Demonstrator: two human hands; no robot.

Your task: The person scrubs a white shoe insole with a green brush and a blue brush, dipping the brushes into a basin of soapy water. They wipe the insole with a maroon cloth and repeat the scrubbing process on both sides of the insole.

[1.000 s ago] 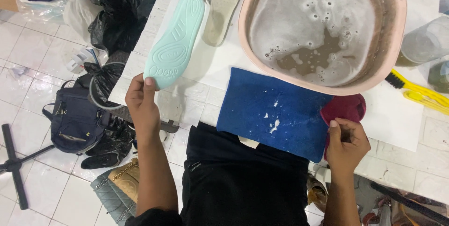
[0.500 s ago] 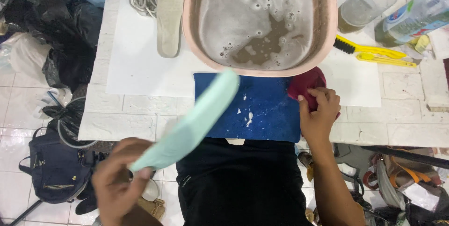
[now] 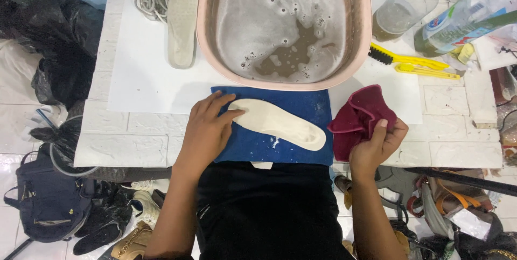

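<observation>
While the left hand (image 3: 207,131) presses flat on one white insole (image 3: 277,124), the right hand (image 3: 377,144) grips one maroon cloth (image 3: 360,120); a second insole (image 3: 181,23) lies apart.

I see a pale insole (image 3: 280,123) with a smooth, matt, foam-like face, lying on a blue cloth mat (image 3: 293,149) whose nap looks soft and dull, flecked with suds. My right hand (image 3: 377,147) grips a crumpled maroon cloth (image 3: 361,114), velvety and matt. The pink basin (image 3: 362,34) is smooth plastic, its water murky and foamy. The surface (image 3: 129,136) is rough white brick-textured, partly covered by flat white sheeting. The yellow brush (image 3: 414,62) looks glossy plastic.
</observation>
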